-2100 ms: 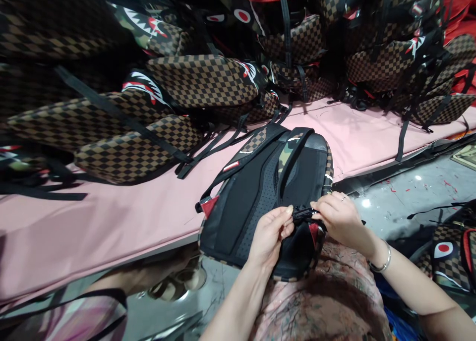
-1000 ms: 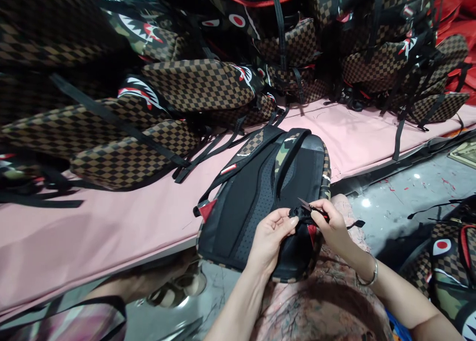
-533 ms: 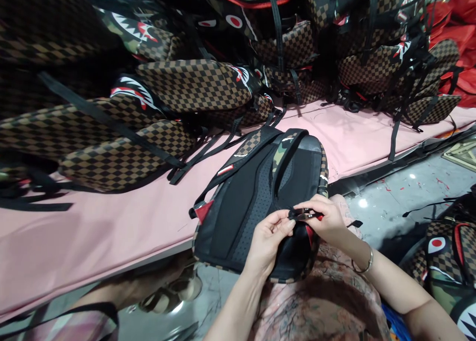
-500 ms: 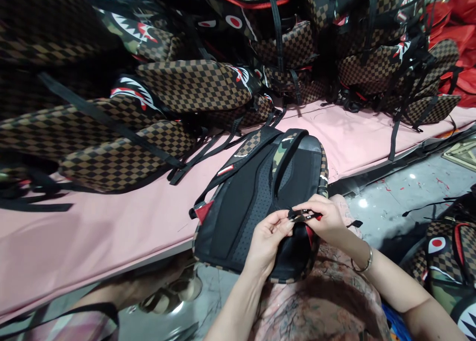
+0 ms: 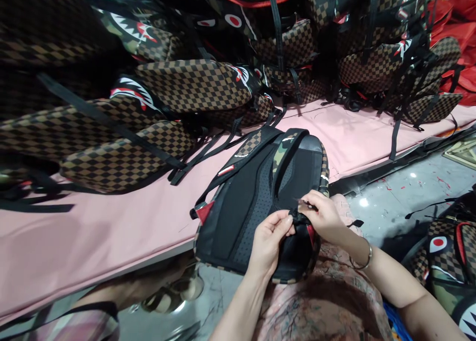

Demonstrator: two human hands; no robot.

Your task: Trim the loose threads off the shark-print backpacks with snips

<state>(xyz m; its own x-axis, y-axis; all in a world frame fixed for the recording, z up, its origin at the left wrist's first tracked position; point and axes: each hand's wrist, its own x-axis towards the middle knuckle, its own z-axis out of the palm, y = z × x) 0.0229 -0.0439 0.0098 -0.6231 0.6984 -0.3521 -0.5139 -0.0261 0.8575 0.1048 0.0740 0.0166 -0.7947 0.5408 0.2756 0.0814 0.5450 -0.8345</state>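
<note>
A black backpack (image 5: 238, 222) with checkered and camouflage trim lies back panel up, its far part on the pink surface and its near end over my lap. My left hand (image 5: 269, 237) is closed, pinching a black strap end (image 5: 295, 216) near the bag's lower right. Close beside it, my right hand (image 5: 325, 217) is closed around small dark thread snips (image 5: 305, 204), their tip pointing left above the strap. Fingers cover most of the snips and part of the strap. A camouflage shoulder strap (image 5: 279, 157) arches over the bag's back.
Stacked checkered backpacks (image 5: 193, 85) line the pink-covered table (image 5: 148, 217), straps trailing off them. Red bags (image 5: 459, 43) are piled far right. Another backpack (image 5: 441, 261) sits at lower right. A person's leg (image 5: 126, 289) shows at lower left. Scraps lie on the grey floor (image 5: 401, 192).
My right hand has tilted the thread snips up, away from lying level across the strap. My left hand keeps its pinch, and the backpack has barely moved.
</note>
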